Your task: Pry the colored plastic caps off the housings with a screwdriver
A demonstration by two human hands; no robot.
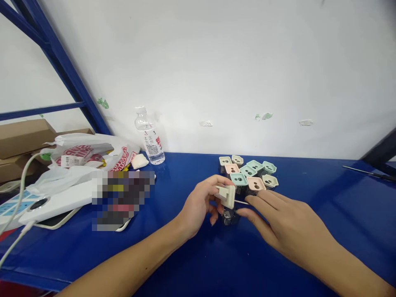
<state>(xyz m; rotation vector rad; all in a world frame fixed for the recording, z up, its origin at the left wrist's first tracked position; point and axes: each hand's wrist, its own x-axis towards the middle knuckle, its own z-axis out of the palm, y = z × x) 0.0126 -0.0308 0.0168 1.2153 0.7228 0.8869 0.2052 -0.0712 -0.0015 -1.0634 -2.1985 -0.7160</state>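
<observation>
Left forearm (pixel 130 262) angling in from the lower edge; left hand (pixel 198 205) curled, pinching a cream square plastic cap (pixel 228 196) between thumb and fingers, just above a dark block (pixel 230 217) on the blue tabletop (pixel 192 264). Right hand (pixel 278 218) loosely spread, fingers slightly apart, fingertips just beside the cap, a thin pale pin (pixel 241 202) reaching toward them. Probably light, stiff moulded plastic, small enough to slip; safest held by its flat side edges. Just behind, a tight cluster of cream, pink and mint square plastic cups (pixel 249 173). Farther left, a water bottle (pixel 150 138), a white plastic bag (pixel 89 152), cardboard boxes (pixel 21 138) and a white power strip (pixel 31 206). Off to the right, a slim dark tool (pixel 368 174), its kind hard to tell.
</observation>
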